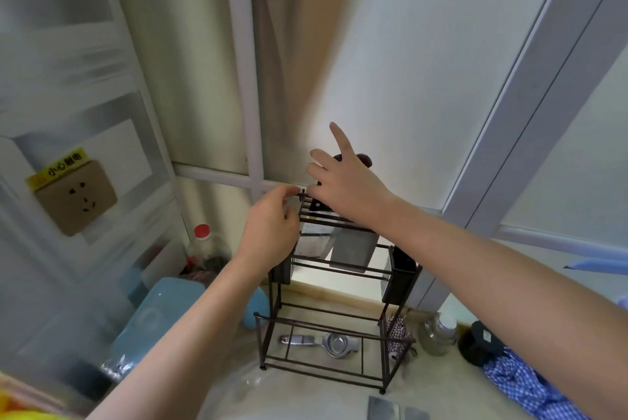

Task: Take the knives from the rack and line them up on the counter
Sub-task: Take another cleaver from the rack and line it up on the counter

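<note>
A dark metal rack [326,314] stands on the counter against the window. Two broad knife blades hang from its top slots: a cleaver [351,251] and, to its left, a second blade [311,243]. A dark handle [364,159] sticks up above the top rail. My right hand [343,188] lies over the handles with its fingers spread and the index finger pointing up; the thumb is hidden. My left hand [272,226] pinches the rack's top left corner rail. Another flat blade [384,408] lies on the counter near the bottom edge.
A metal strainer [336,345] and tool lie under the rack. A black holder [401,275] hangs on the rack's right side. A blue lidded box [153,321] and a red-capped bottle [203,243] stand left; a jar [438,334] and blue checked cloth [523,385] lie right.
</note>
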